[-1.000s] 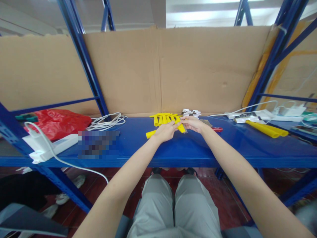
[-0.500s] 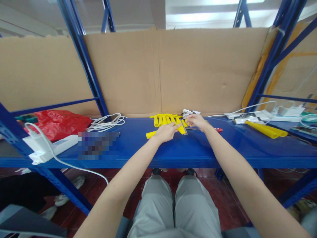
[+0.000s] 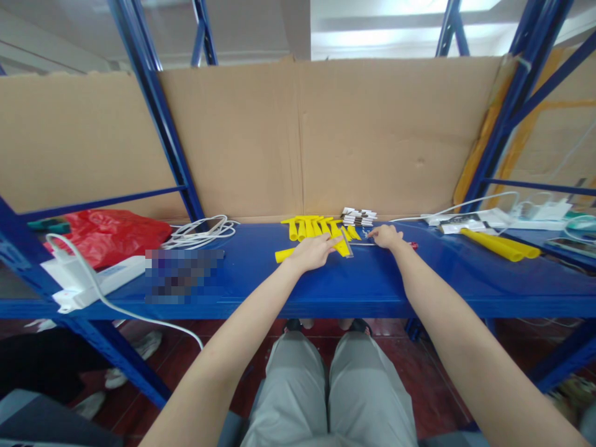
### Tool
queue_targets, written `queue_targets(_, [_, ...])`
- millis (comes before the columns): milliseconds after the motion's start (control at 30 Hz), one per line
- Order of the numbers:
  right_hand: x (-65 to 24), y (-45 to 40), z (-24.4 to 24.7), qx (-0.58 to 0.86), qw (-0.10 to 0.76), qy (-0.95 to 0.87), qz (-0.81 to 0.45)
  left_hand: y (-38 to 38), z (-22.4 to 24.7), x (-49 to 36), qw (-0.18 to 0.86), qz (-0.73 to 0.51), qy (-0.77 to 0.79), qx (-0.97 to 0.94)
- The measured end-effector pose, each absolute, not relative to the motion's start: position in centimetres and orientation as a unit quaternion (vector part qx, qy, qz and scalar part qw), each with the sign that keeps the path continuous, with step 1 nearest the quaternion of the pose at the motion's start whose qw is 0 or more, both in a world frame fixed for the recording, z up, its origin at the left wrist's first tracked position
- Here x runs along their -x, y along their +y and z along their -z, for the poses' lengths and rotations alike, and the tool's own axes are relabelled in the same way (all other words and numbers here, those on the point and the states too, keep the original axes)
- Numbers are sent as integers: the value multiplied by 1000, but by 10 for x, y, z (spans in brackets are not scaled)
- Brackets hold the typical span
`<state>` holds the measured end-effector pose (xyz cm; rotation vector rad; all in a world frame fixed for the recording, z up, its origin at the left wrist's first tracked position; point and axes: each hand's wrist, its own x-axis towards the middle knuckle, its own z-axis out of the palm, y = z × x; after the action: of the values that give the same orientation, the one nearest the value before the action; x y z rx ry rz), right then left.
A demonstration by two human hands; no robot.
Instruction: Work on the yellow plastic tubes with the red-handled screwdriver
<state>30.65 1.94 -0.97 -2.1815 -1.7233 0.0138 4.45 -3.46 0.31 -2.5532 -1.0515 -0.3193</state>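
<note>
My left hand (image 3: pixel 313 251) is closed around a yellow scraper (image 3: pixel 342 247) with a flat metal blade across its end, held just above the table. My right hand (image 3: pixel 387 236) is at the table to the right, its fingertips drawn together by some tiny loose pieces (image 3: pixel 365 232); whatever they pinch is too small to make out. Below those fingertips lies a screwdriver (image 3: pixel 413 245) with a red handle, its shaft pointing left. Behind my left hand several yellow scraper handles (image 3: pixel 302 228) lie in a row. A yellow tube end (image 3: pixel 283 255) sticks out beside my left wrist.
White-and-dark small packs (image 3: pixel 358 216) are stacked by the cardboard wall (image 3: pixel 302 136). At right lie yellow tubes (image 3: pixel 498 244) and a white power strip (image 3: pixel 535 222). At left are a red bag (image 3: pixel 112 233), coiled white cable (image 3: pixel 205 233) and another power strip (image 3: pixel 107 279).
My right hand has moved away from the scraper's blade, rightward to the tiny pieces near the screwdriver. My left hand keeps the scraper in about the same place.
</note>
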Motion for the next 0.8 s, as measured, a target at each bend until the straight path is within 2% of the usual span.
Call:
queue_targets(233, [-306, 20, 10, 752, 174, -635, 21, -36, -3, -45, 190, 110, -360, 907])
queue_targets(467, [-296, 11, 2, 753, 125, -645, 45, -40, -6, -46, 202, 105, -347, 910])
queue_targets(633, [-293, 12, 3, 735, 152, -658, 59, -43, -5, -49, 218, 90, -322, 917])
queue_targets(800, [-297, 25, 9, 746, 189, -638, 13, -45, -2, -52, 229, 84, -292, 925])
